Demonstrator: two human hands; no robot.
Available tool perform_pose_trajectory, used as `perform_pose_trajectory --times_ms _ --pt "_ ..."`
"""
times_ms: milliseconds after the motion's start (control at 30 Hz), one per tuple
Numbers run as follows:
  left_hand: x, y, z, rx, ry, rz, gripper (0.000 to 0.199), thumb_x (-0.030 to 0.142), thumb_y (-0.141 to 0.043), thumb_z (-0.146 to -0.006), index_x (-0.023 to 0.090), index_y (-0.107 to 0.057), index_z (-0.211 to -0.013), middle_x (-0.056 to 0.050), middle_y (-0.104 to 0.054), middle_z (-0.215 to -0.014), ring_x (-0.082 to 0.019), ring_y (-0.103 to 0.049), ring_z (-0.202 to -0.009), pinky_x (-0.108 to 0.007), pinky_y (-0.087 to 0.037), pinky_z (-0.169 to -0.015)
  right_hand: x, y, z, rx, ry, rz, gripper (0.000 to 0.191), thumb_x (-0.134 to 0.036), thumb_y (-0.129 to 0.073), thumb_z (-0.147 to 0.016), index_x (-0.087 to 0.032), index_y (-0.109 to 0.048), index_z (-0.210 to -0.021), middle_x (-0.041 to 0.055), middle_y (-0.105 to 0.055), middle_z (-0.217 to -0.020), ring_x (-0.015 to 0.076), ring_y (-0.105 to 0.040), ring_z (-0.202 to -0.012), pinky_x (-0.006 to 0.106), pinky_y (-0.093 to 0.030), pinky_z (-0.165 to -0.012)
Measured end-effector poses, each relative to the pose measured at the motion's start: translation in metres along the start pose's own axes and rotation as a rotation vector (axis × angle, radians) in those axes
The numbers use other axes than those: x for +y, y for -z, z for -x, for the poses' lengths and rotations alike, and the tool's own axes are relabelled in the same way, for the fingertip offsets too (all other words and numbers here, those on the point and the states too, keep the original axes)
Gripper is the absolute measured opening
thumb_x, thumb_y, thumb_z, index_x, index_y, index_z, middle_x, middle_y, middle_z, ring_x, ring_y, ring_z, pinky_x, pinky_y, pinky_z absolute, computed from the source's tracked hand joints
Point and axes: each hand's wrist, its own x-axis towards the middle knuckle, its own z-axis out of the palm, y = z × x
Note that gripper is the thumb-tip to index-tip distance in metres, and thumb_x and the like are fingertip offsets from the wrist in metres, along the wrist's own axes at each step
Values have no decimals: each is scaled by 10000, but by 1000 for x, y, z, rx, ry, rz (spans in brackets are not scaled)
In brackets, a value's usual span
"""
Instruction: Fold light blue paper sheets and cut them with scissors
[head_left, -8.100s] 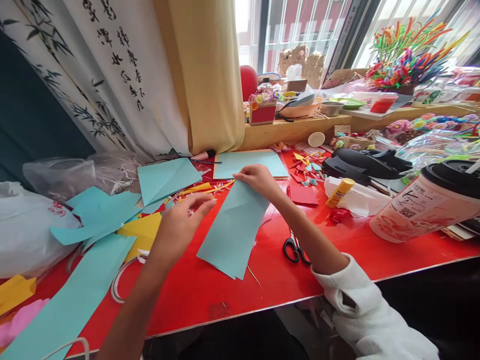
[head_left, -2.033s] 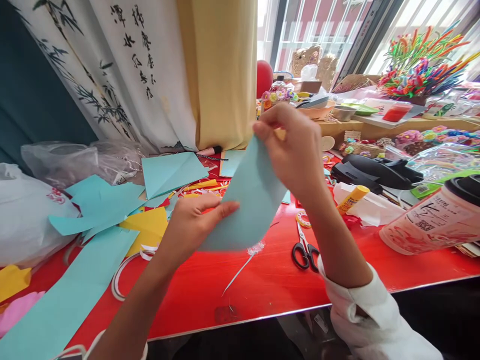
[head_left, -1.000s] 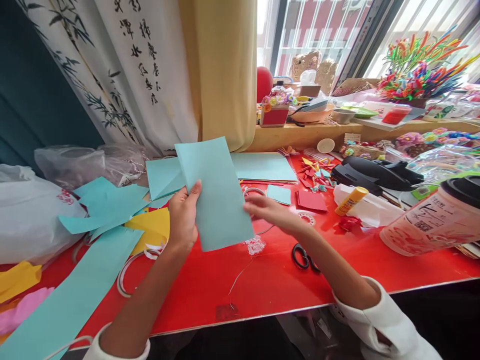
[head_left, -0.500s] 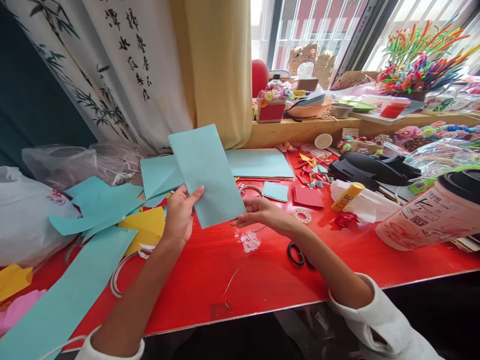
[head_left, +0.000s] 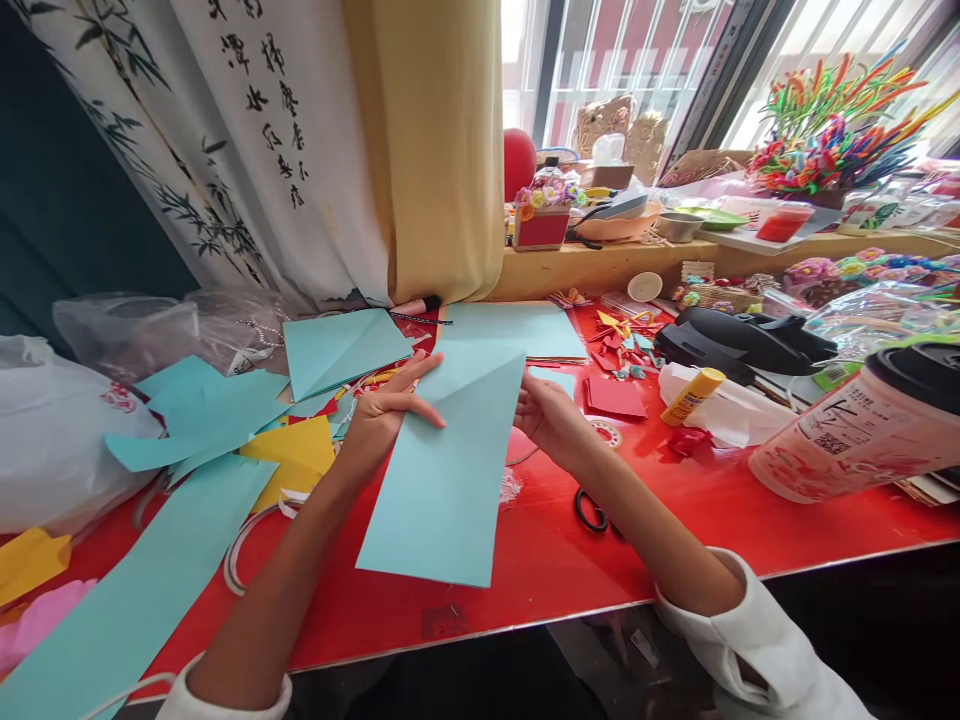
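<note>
A light blue paper sheet point(head_left: 450, 480) hangs over the red table between my hands, its lower edge toward me and a crease line near its top. My left hand point(head_left: 382, 415) holds it at the upper left edge, with fingers on its face. At the upper right edge, my right hand point(head_left: 547, 415) grips the sheet, its fingertips partly hidden behind it. Beyond the paper lies a stack of blue sheets point(head_left: 517, 328). A folded blue piece point(head_left: 341, 350) rests to the left of that stack.
Black-handled scissors point(head_left: 591, 510), a tape roll point(head_left: 604, 433), red paper squares point(head_left: 615, 397) and a yellow glue stick point(head_left: 694, 396) lie right. A large cup point(head_left: 862, 425) stands at far right. Blue strips point(head_left: 142, 570) and a white bag point(head_left: 60, 440) are left.
The blue sheet has swung down toward me and now shows a longer face with a crease. My left hand has shifted up and right, and my right hand has moved slightly up.
</note>
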Motion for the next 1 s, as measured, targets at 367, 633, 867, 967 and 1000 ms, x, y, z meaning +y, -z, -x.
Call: perform_pose_trajectory --times_ms 367,633,867,967,1000 --pt "4 -18 0 195 331 400 398 421 -653 -763 205 -656 -1096 -92 -679 -1109 -225 -653 -939 -285 -532 -699 -7 -13 16 -20 211 163 236 -356 -620 -835 -202 -694 -998 33 -701 -897 135 -634 -727 252 -522 -652" --pt "10 -31 7 245 367 367 305 335 -764 -682 169 -726 -934 -43 -720 -870 -151 -630 -716 -241 -532 -650 -8 -23 25 42 288 233 182 -345 -645 -819 -203 -691 -924 33 -693 -858 153 -625 -723 273 -518 -648" --pt "6 -37 10 287 344 355 286 349 -766 -674 173 -726 -896 -30 -709 -813 -152 -622 -686 -240 -533 -607 -5 -23 26 75 249 276 219 -393 -688 -767 -188 -636 -820 34 -643 -798 167 -593 -700 287 -493 -614" --pt "6 -39 11 306 354 352 282 353 -774 -661 171 -724 -870 -27 -702 -791 -151 -619 -684 -237 -531 -603 -4 -23 25 120 242 325 259 -430 -673 -770 -179 -612 -783 26 -603 -744 159 -565 -665 266 -453 -559" --pt "6 -39 11 313 360 350 282 353 -776 -659 170 -724 -868 -24 -698 -777 -149 -617 -682 -235 -530 -605 -4 -23 25 133 245 341 273 -442 -669 -770 -177 -604 -770 20 -586 -722 153 -552 -651 259 -438 -545"
